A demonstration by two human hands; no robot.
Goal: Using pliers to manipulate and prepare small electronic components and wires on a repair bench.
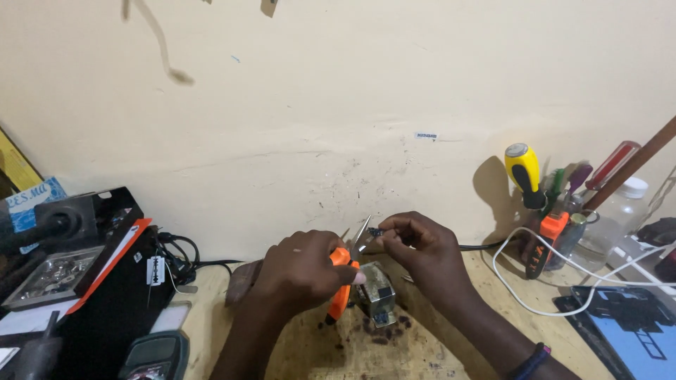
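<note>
While my left hand [299,271] wraps around the orange handles of a pair of small cutters [343,281], its fingers are curled tight on them, and the metal tips of the tool point up and to the right toward my other hand. My right hand [419,246] is just beside it, with thumb and forefinger pressed together, pinching a small dark component [375,231] right at the cutter tips; whether the blades actually touch the part is too small to tell. Both hands hover over the middle of the wooden tabletop [458,331], close to the cream wall.

Directly below my hands a small metal-framed block [378,294], something like a little transformer, stands on the tabletop, with dark scorch spots and crumbs on the wood around its base. A dark band sits on my right wrist.

To my left a black station [105,281] with an orange edge holds a clear tray of small parts, and a razor blade [155,270] is stuck to its side, with black cables bunched behind it. A grey-green meter [156,355] lies at the near left edge. To my right a holder [556,239] keeps screwdrivers upright, the yellow-and-black handle [524,172] tallest among them, with a clear plastic jar [616,218] just behind. A white cable [556,281] loops across the wood toward a blue mat [641,331] at the far right corner.
</note>
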